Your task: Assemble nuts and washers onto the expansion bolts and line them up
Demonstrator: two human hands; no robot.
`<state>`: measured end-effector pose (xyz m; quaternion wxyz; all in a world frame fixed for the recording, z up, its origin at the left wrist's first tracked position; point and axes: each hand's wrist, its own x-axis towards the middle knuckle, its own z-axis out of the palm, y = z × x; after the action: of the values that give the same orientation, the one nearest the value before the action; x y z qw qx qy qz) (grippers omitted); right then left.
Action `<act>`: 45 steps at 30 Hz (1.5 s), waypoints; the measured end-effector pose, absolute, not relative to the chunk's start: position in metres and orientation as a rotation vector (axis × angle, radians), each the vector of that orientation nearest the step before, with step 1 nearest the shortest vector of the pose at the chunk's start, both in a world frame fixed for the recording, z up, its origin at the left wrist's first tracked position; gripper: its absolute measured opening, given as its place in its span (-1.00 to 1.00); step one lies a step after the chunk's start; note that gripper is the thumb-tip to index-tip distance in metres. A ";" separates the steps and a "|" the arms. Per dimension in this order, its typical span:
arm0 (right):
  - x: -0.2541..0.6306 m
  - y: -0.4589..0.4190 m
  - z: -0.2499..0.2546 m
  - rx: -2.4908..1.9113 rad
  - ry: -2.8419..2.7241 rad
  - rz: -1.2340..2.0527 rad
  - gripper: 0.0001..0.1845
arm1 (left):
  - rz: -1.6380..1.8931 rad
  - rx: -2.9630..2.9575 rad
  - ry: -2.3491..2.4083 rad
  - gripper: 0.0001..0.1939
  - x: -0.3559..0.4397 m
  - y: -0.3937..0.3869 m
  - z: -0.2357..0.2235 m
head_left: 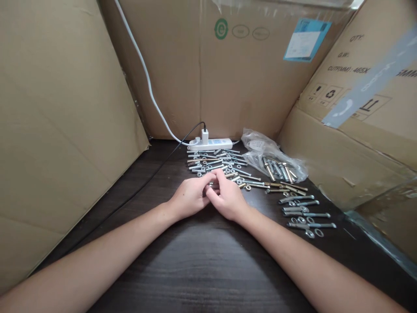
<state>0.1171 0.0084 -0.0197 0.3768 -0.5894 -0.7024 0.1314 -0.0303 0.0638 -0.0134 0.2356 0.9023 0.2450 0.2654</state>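
In the middle of the table my left hand (190, 195) and my right hand (230, 198) meet, with fingers curled and pressed against each other. Through the small gap between the thumbs and forefingers a bit of metal shows. Whether it is held or lies on the table behind, I cannot tell. Just beyond the hands lie rows of metal bolts (215, 167) with loose washers and nuts. A brass-coloured nut (248, 188) is close to the right hand's knuckles.
A clear plastic bag (260, 145) with expansion bolts (282, 169) lies at the back right. More bolts and washers (306, 213) are spread at the right. Behind stands a white power strip (210, 144) with cables. Cardboard boxes (208, 87) wall in the dark table (205, 269).
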 end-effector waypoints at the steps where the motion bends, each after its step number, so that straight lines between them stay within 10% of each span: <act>1: 0.118 0.009 -0.021 -1.493 -1.761 0.366 -0.81 | 0.753 2.475 0.698 -0.69 -0.031 0.065 -0.013; 13: 0.122 0.012 -0.022 -1.229 -1.575 0.523 -0.79 | 0.482 2.824 1.150 -0.94 -0.031 0.082 -0.021; 45: 0.122 0.016 -0.022 -1.190 -1.443 0.511 -0.78 | 0.820 2.488 0.918 -0.84 -0.030 0.084 -0.020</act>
<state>0.1220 0.0160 -0.0222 0.5657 -0.5059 -0.6138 0.2173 -0.0298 0.0838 -0.0198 0.1821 0.8813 0.3251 0.2906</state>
